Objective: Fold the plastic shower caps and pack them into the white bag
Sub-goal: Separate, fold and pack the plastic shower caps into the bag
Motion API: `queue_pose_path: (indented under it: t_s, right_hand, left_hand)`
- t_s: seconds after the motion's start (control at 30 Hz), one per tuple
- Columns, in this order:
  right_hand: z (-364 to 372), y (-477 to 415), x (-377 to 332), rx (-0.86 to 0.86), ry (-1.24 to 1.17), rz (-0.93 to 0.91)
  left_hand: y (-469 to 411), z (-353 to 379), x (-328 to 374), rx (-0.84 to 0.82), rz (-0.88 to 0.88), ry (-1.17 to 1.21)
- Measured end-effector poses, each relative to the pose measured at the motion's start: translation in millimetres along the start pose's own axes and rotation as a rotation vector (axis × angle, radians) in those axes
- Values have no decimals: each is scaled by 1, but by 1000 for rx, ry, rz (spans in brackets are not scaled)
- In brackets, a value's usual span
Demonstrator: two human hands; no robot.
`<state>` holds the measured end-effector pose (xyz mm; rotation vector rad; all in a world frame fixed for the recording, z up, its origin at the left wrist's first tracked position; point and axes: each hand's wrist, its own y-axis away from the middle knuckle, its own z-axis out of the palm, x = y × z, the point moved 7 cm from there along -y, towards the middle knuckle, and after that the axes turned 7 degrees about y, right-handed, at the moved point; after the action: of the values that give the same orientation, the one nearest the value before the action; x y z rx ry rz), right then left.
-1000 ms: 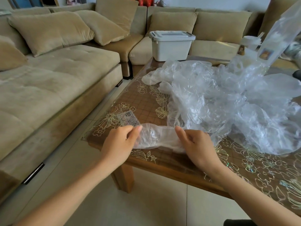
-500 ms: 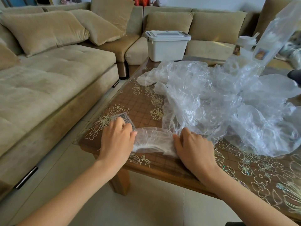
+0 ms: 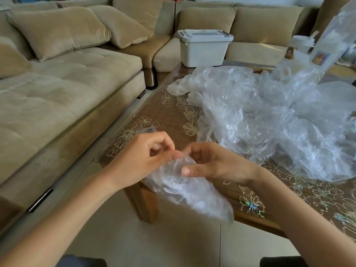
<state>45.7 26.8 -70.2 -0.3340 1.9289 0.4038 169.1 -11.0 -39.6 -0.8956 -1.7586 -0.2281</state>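
A clear plastic shower cap (image 3: 185,187) hangs crumpled over the near corner of the table (image 3: 169,114). My left hand (image 3: 142,160) pinches its top edge between thumb and fingers. My right hand (image 3: 212,164) grips the same top edge right beside it, thumb pointing left. A large heap of loose clear shower caps (image 3: 269,116) covers the table behind my hands. A tall clear plastic bag (image 3: 331,47) with a small label stands at the far right. No white bag is plainly seen.
A beige sofa (image 3: 67,83) with cushions runs along the left and back. A white lidded storage box (image 3: 204,47) sits on the sofa behind the table. The table top has a floral cover. Tiled floor lies below my arms.
My hands have come together and lifted the cap off the table edge. Before, they held it stretched flat on the table, apart from each other.
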Motion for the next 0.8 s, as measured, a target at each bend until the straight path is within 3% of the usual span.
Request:
queue_pose_path:
  t_s: [0.13,0.2,0.3,0.4,0.5,0.67,0.8]
  right_hand:
    - [3,2,11,45,6,36]
    - [2,4,14,106,-26,38]
    - [-2,7,20,230,-121,1]
    - [-3,12,20,290,-262,-51]
    - [-2,16,17,271,-414,-65]
    - [-1,26,19,274,-476,58]
    - [8,29,17,177,-450,107]
  left_hand:
    - [-2,-18,-13,56,-50,-88]
    - [-5,-31,-16,174,-56,-91]
    - [1,-37,-22,384,-124,166]
    - [10,6,-29,204,-336,642]
    - [19,38,-24,26,-470,858]
    - [21,34,-31,183,-504,760]
    - [20,40,-24,150,-420,519]
